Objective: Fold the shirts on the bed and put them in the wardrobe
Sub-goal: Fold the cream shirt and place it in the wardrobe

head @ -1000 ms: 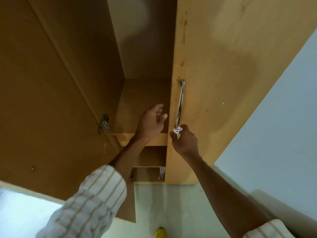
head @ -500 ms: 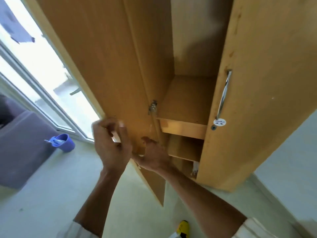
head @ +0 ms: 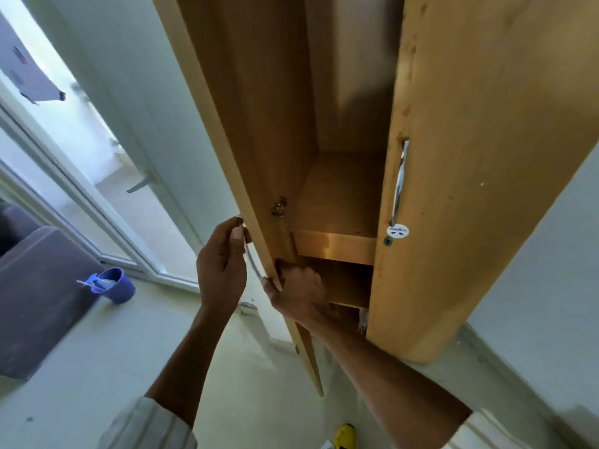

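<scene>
**Inspector:** Report the wardrobe as it stands.

**Assistant:** Its left door stands open, seen nearly edge-on; its right door is shut or nearly so. Between them a bare wooden shelf shows, with another compartment below it. No shirts and no bed are in view.

**Inspector:** The hands?

**Assistant:** The left hand is on the outer side of the left door, fingers curled around its metal handle. The right hand is clamped on that door's free edge, fingers wrapped to the inner face.

**Inspector:** The step in hand?

**Assistant:** My judgement: setting the left door's swing. Done well, the pull comes from the handle, with the right hand only steadying the edge, and its fingers kept out of the gap on the hinge side.

**Inspector:** Edges and room?

**Assistant:** Left of the wardrobe is a glazed balcony door. Beyond it, well apart from the wardrobe, a purple mug sits at the edge of a grey-purple padded seat. The floor between seat and wardrobe gives standing room. The opening itself is narrow; opening the right door too would likely ease loading.
</scene>
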